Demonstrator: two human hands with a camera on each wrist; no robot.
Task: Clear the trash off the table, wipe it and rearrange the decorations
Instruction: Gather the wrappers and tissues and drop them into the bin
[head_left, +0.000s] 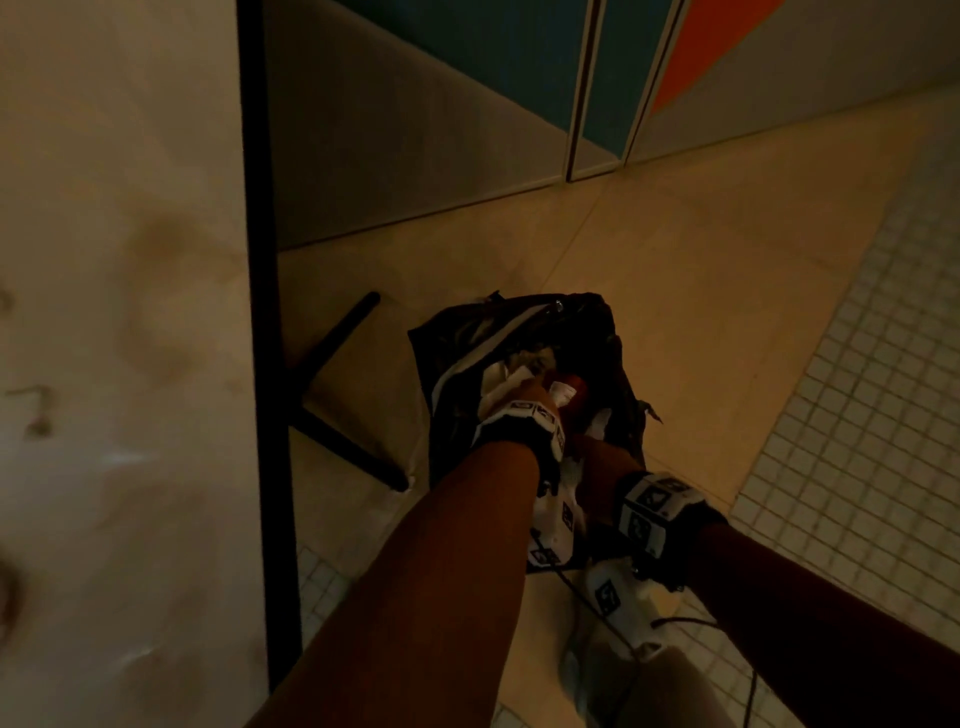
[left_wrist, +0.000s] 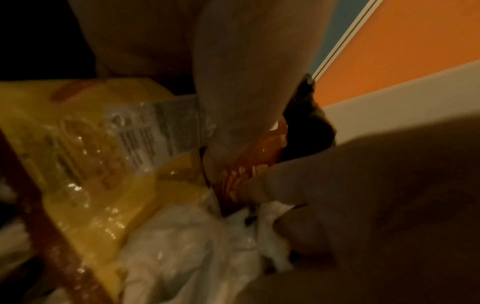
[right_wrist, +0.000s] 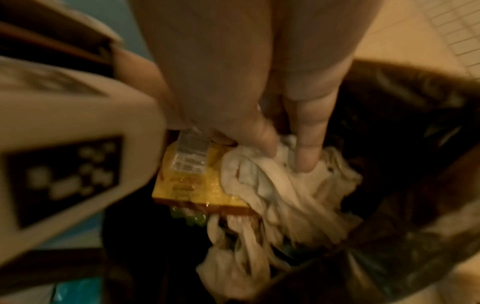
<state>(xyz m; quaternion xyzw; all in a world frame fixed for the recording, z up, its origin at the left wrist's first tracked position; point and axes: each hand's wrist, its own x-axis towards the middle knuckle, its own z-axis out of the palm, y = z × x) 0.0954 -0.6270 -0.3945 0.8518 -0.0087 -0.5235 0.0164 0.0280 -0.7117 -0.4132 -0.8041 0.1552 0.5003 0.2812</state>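
Head view: both your forearms reach down into a black trash bag (head_left: 524, 364) on the floor, right of the tabletop (head_left: 119, 312) edge. Your left hand (head_left: 535, 395) is buried in the bag mouth among pale crumpled paper (head_left: 511, 382); an orange-red bit (head_left: 576, 384) shows just beside it. Your right hand (head_left: 597, 457) is lower and nearer, mostly hidden behind the left wrist band. Tabletop surface looks stained and smeared.

Left wrist view: blurry. A yellow wrapper (left_wrist: 103, 164) with a white printed label sits left, glossy and creased. An orange-red wrapper (left_wrist: 249, 164) is wedged right of it, with white crumpled tissue (left_wrist: 187, 246) below. Your left hand's (left_wrist: 363, 205) fingers (left_wrist: 280, 185) curl onto the tissue and orange wrapper; the grip looks closed on the tissue. The other forearm crosses from the top.

Right wrist view: your right hand's (right_wrist: 259, 123) fingers (right_wrist: 306, 148) dig into a wad of off-white, twisted, rag-like tissue (right_wrist: 280, 195) inside the bag (right_wrist: 415, 164); grip holding that wad. The yellow wrapper (right_wrist: 192, 181) lies just left of the wad, touching it, label up. Something green (right_wrist: 189, 218) peeks from under its near edge, too blurred to identify.
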